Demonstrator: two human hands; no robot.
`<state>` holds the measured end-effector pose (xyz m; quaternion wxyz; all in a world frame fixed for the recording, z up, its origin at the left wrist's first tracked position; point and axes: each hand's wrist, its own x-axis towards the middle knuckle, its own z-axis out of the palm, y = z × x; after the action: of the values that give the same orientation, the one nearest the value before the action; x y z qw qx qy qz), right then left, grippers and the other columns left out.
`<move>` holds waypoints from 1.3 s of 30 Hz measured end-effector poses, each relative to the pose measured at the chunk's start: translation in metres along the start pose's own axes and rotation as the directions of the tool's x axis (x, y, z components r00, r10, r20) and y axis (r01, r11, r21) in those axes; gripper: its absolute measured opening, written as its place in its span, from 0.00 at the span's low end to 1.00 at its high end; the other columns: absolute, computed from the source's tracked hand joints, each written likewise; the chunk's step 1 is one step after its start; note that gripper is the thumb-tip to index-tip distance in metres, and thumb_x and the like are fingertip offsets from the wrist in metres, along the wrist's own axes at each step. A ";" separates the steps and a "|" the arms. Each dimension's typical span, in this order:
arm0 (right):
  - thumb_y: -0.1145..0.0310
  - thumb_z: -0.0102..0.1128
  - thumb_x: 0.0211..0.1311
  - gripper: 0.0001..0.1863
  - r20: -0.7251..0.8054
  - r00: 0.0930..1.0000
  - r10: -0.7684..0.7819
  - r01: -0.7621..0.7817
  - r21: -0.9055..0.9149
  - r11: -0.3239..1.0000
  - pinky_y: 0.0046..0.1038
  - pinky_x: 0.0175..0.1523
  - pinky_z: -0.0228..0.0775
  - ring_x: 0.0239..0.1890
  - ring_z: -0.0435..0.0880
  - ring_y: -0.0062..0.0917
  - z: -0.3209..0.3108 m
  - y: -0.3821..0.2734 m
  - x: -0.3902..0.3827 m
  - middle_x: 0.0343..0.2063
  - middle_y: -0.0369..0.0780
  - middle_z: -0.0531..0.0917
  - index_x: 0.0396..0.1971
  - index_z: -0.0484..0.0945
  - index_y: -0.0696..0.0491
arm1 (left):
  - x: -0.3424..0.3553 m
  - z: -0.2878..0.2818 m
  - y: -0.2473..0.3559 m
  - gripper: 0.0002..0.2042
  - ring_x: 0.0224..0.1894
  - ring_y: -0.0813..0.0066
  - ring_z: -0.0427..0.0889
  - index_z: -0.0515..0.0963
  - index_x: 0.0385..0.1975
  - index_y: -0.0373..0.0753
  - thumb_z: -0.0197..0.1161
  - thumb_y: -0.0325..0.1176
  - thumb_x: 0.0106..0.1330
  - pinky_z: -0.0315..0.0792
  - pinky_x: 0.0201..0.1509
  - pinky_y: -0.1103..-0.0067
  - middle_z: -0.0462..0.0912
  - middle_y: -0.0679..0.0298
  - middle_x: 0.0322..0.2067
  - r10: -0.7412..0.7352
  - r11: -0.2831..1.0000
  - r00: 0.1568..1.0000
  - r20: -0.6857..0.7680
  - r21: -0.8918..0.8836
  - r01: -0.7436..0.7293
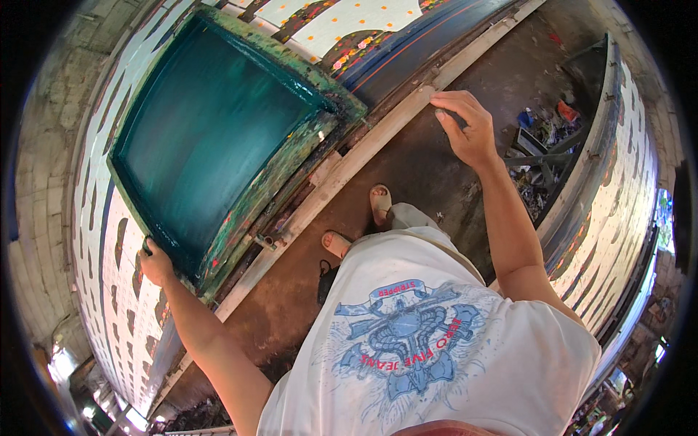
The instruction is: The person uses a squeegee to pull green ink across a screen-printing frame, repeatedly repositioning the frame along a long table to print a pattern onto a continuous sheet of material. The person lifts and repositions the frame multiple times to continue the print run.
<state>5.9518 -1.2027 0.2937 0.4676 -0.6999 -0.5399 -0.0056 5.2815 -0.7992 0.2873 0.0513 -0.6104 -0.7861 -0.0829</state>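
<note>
A large screen-printing frame [347,99] lies on the long table at the upper left, its paint-stained wooden border around a mesh [211,131] coated in dark teal ink. My left hand [155,265] grips the frame's near left corner, with the thumb on the rim and the other fingers partly hidden. Out to the right, my right hand [471,129] hangs near the table's wooden edge rail [385,129], apart from the frame. Its fingers are bent, with a gap between them and the thumb, and nothing shows in them. Beneath the frame is white printed fabric [120,247] with dark and floral shapes.
A second long table [589,240] with patterned fabric runs along the right. Below its metal legs lies a heap of scraps [542,131]. My sandalled feet [379,203] stand on the brown floor [291,280] between the tables. A small metal clamp-like fitting [267,242] sits on the rail.
</note>
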 end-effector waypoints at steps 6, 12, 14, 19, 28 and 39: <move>0.77 0.72 0.67 0.12 -0.001 1.000 -0.020 0.020 -0.027 0.999 0.37 0.60 0.83 0.53 0.91 0.39 -0.023 0.015 0.002 0.50 0.45 0.92 0.49 0.90 0.56 | 0.008 0.006 -0.002 0.36 0.64 0.41 0.84 0.83 0.66 0.34 0.55 0.64 0.79 0.79 0.67 0.55 0.85 0.44 0.64 0.077 0.997 0.996 -0.050 0.030 -0.075; 0.78 0.73 0.67 0.12 -0.055 0.998 -0.008 0.005 -0.051 0.999 0.36 0.58 0.84 0.53 0.91 0.38 -0.049 0.031 0.000 0.49 0.44 0.92 0.49 0.91 0.55 | 0.017 0.009 -0.009 0.34 0.61 0.41 0.86 0.86 0.63 0.38 0.54 0.64 0.80 0.78 0.65 0.55 0.88 0.47 0.61 0.130 0.991 0.990 -0.055 0.041 -0.128; 0.78 0.73 0.67 0.12 -0.067 0.998 0.012 -0.016 -0.057 0.998 0.36 0.58 0.85 0.53 0.91 0.38 -0.050 0.038 -0.007 0.49 0.44 0.92 0.49 0.91 0.55 | 0.008 0.017 -0.018 0.31 0.60 0.43 0.87 0.87 0.62 0.41 0.55 0.62 0.81 0.80 0.64 0.56 0.89 0.49 0.60 0.082 0.996 0.996 -0.041 0.030 -0.081; 0.79 0.72 0.68 0.12 -0.110 0.983 0.145 -0.148 -0.018 0.989 0.37 0.57 0.86 0.54 0.91 0.38 -0.050 0.050 -0.023 0.49 0.44 0.93 0.49 0.91 0.54 | 0.018 0.014 -0.014 0.28 0.58 0.45 0.89 0.87 0.62 0.41 0.56 0.59 0.83 0.81 0.63 0.58 0.90 0.50 0.58 0.167 0.986 0.986 -0.020 0.011 -0.167; 0.79 0.66 0.73 0.13 0.023 0.970 0.244 -0.237 0.338 0.911 0.30 0.55 0.83 0.50 0.90 0.28 0.013 -0.001 0.036 0.54 0.43 0.90 0.54 0.89 0.55 | 0.017 0.009 -0.031 0.32 0.66 0.41 0.83 0.82 0.65 0.29 0.59 0.56 0.81 0.75 0.72 0.59 0.84 0.41 0.64 0.171 0.985 0.978 -0.116 0.020 -0.169; 0.46 0.50 0.88 0.30 0.656 0.504 0.562 -0.788 0.084 0.609 0.42 0.59 0.80 0.56 0.83 0.34 0.095 -0.031 0.112 0.66 0.46 0.81 0.76 0.74 0.49 | 0.018 0.014 -0.020 0.32 0.51 0.49 0.89 0.84 0.59 0.24 0.71 0.53 0.74 0.78 0.60 0.62 0.91 0.43 0.46 -0.032 0.960 0.999 0.041 -0.276 0.042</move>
<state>5.9280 -1.0561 0.3178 0.3702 -0.7203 -0.3179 0.4931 5.2579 -0.7846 0.2752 -0.0499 -0.5983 -0.7788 -0.1818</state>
